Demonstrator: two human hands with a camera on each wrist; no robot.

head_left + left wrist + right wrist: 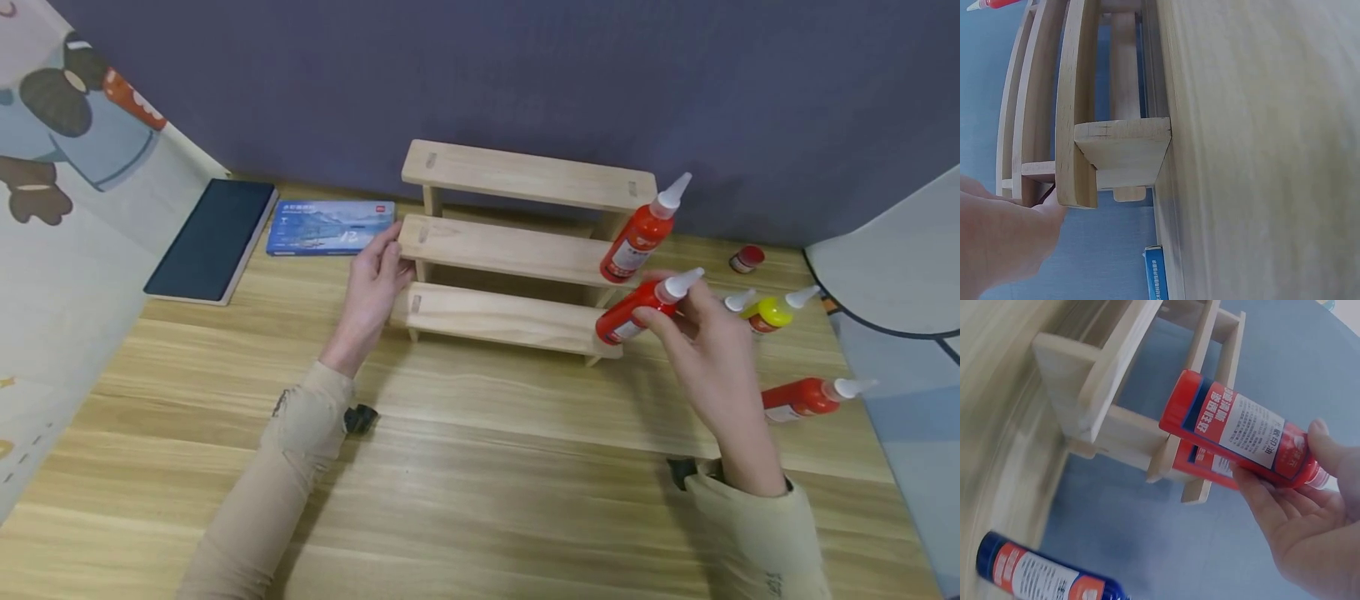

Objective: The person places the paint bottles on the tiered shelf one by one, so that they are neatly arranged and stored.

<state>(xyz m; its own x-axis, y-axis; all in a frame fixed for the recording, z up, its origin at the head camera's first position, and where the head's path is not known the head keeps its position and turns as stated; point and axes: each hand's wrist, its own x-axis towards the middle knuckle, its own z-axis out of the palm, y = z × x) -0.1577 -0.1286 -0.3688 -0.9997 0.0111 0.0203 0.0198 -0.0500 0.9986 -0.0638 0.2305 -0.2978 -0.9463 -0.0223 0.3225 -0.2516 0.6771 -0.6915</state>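
A three-step wooden rack [517,250] stands against the dark back panel. My left hand [375,271] grips the left end of its middle step; the left wrist view shows that hand [1010,237] at the rack's end, some fingertips hidden. With thumb and fingers, my right hand [712,358] holds a red bottle [633,312] near its white cone nozzle. In the head view the bottle's base overlaps the right end of the lowest step, and in the right wrist view the bottle [1235,428] is tilted. Another red bottle [637,242] stands on the middle step's right end.
Right of the rack are a yellow bottle [772,312], a red bottle [806,400] and a small red-lidded jar [747,259]. The right wrist view shows a blue bottle [1047,572]. To the left lie a dark notebook [213,242] and a blue box [330,227].
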